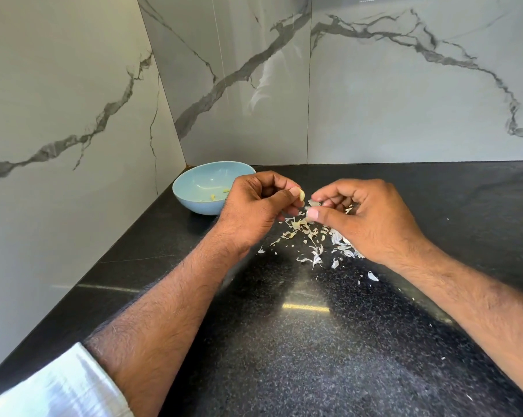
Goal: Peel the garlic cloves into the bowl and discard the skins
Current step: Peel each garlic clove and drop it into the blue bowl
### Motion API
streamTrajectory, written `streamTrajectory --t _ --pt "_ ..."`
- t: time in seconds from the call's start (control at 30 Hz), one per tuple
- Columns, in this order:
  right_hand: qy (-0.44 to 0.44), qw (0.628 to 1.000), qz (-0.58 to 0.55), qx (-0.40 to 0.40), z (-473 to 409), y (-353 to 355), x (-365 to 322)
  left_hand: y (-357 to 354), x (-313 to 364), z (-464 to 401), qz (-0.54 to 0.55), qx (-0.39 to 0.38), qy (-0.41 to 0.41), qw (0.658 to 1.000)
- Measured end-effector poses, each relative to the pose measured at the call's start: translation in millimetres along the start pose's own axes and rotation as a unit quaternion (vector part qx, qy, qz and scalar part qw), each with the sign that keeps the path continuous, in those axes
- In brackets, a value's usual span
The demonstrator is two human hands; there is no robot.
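1. Left hand (pixel 254 203) pinching a garlic clove (pixel 301 195) in curled fingers; above the black tabletop (pixel 284 341)
2. Right hand (pixel 365 218) pinching a bit of skin (pixel 312 203)
3. Loose skins (pixel 314 245) under the hands; blue bowl (pixel 194 183) just left

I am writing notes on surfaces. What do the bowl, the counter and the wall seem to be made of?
Bowl: probably glazed ceramic, pale blue, smooth with a soft sheen. Counter: looks like polished black granite, finely speckled and reflecting light. Wall: glossy marble-look tiles, white with grey veins and visible joints; real marble or porcelain, I cannot tell.
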State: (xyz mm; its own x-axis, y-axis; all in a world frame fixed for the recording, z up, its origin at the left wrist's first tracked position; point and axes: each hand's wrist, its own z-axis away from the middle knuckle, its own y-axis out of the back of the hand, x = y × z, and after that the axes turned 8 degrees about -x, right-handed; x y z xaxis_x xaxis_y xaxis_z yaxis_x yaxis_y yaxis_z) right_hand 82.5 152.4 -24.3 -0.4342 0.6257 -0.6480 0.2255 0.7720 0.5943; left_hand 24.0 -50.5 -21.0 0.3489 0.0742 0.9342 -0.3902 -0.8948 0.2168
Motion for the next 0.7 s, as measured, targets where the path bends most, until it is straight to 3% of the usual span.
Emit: streamTrajectory --t 0.13,0.3,0.47,0.7 --pt "-0.019 0.999 0.035 0.023 -3 0 4 -3 -1 -1 0.024 0.008 0.011 1.000" --pt "-0.018 0.999 -0.049 -0.003 -1 -1 2 -7 -1 0 0.023 0.013 0.019 0.999" --pt "-0.011 0.998 -0.065 0.025 -1 -8 2 -13 -3 2 -0.003 0.002 0.013 1.000" --pt "-0.062 0.970 -0.234 -0.003 -4 -2 5 -5 3 0 0.014 0.004 0.025 1.000"
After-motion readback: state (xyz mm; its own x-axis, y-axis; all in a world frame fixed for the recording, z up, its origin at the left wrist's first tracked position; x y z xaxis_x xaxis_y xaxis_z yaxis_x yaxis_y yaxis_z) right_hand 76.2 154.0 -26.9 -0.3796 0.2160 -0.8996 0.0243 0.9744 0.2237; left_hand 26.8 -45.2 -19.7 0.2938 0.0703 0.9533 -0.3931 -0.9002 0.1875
